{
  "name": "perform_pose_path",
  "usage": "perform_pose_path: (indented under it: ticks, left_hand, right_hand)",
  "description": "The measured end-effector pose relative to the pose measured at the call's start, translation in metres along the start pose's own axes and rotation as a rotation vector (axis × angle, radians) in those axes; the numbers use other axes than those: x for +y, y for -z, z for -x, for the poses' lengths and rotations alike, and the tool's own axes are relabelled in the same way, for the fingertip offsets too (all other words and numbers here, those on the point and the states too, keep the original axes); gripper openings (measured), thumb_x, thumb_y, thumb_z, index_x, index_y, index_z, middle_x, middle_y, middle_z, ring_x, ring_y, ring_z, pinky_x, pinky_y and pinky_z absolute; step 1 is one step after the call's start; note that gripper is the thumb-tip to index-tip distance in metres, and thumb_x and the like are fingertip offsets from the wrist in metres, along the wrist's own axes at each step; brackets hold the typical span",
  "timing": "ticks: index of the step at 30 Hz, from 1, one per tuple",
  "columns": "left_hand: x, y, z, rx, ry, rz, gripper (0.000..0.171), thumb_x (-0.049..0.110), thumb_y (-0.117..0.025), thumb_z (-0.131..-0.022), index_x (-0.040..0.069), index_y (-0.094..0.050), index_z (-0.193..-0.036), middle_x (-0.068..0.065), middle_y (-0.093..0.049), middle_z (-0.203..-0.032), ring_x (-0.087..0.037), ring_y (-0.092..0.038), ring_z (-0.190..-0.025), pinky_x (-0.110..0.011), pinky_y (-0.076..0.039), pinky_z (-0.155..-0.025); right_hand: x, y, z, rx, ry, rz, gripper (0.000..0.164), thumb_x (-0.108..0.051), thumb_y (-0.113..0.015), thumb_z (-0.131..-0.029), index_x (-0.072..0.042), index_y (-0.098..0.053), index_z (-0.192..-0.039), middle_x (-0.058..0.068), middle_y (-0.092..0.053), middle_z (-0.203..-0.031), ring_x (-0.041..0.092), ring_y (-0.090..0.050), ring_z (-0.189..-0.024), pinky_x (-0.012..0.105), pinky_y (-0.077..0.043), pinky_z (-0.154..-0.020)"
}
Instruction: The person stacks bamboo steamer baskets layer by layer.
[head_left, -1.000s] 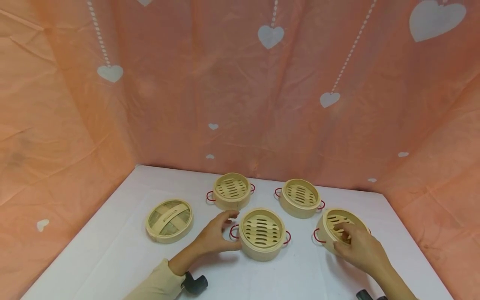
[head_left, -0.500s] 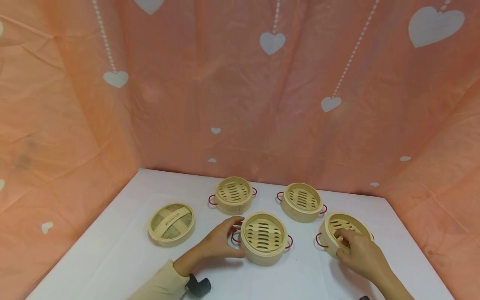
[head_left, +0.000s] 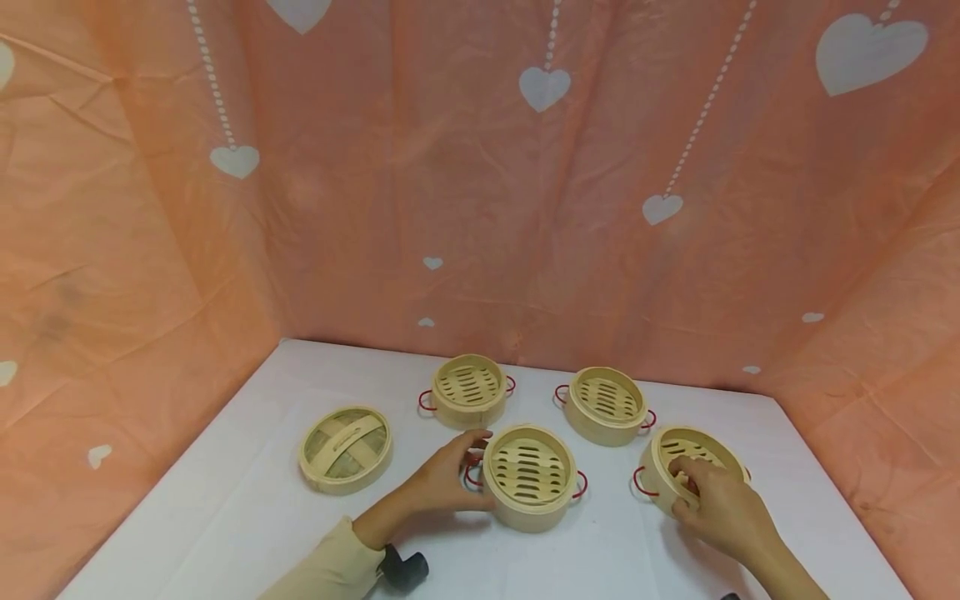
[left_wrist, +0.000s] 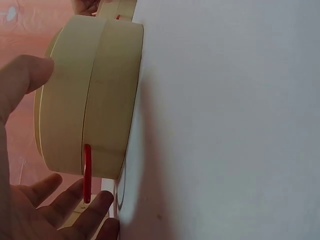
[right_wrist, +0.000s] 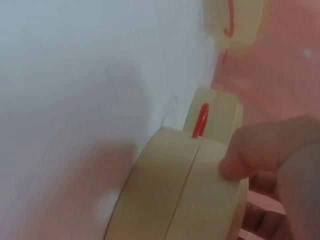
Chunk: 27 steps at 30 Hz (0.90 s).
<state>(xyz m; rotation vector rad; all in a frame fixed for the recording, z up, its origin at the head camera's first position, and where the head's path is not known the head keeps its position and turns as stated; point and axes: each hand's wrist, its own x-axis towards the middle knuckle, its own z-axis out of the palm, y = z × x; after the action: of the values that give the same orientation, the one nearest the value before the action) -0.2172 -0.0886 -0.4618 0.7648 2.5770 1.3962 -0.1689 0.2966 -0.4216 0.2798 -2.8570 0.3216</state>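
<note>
My left hand (head_left: 444, 478) is at the left side of the front middle bamboo steamer basket (head_left: 528, 515), fingers spread near its red handle. In the left wrist view the thumb (left_wrist: 37, 72) overlaps the pale wall, and the other fingertips lie beside the handle (left_wrist: 87, 172). My right hand (head_left: 722, 506) pinches the near rim of the right-hand bamboo steamer basket (head_left: 660, 479), with its fingers over the slatted inside. The thumb (right_wrist: 237, 162) presses on the outer wall in the right wrist view. The right hand hides part of this basket.
Two more steamer baskets with red handles stand behind, one at back left (head_left: 469, 414) and one at back right (head_left: 604, 429). A round woven bamboo lid (head_left: 345, 479) lies left on the white table (head_left: 247, 500). Peach cloth (head_left: 465, 208) with white hearts walls the table in.
The left hand has come slightly closer to the middle basket. The right hand keeps its grip on the right-hand basket's rim. The whole head view has shifted a little.
</note>
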Motion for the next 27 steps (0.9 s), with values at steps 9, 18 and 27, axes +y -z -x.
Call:
perform_pose_path:
  ticks: [9, 18, 27]
  left_hand:
    - [0.0035, -0.0012, -0.0028, -0.018, 0.012, -0.003, 0.089, 0.033, -0.085, -0.065, 0.010, -0.041, -0.139, -0.008, -0.054, -0.134, -0.023, -0.055, -0.120, -0.044, -0.044, -0.103]
    - [0.0036, -0.0015, -0.0024, -0.027, 0.015, 0.028, 0.087, 0.031, -0.084, -0.065, 0.010, -0.041, -0.139, -0.008, -0.054, -0.134, -0.024, -0.055, -0.122, -0.045, -0.042, -0.105]
    - [0.0014, -0.0028, -0.0018, -0.023, 0.002, 0.065, 0.085, 0.027, -0.085, -0.065, 0.011, -0.042, -0.137, -0.009, -0.054, -0.134, -0.024, -0.057, -0.121, -0.046, -0.043, -0.105]
  right_hand:
    - [0.0000, -0.0008, 0.0011, 0.017, 0.012, 0.011, 0.033, -0.013, -0.076, -0.066, -0.016, -0.064, -0.097, -0.008, -0.046, -0.068, 0.008, -0.041, -0.063, 0.027, -0.031, -0.052]
    - [-0.0006, -0.0020, 0.0021, 0.160, 0.076, 0.039, 0.034, -0.010, -0.073, -0.060, -0.019, -0.064, -0.091, -0.008, -0.042, -0.070, 0.008, -0.036, -0.061, 0.026, -0.026, -0.052]
    - [-0.0077, -0.0027, 0.0000, 0.264, 0.137, 0.039, 0.036, -0.010, -0.074, -0.055, -0.018, -0.065, -0.089, -0.007, -0.048, -0.073, 0.009, -0.036, -0.062, 0.029, -0.028, -0.052]
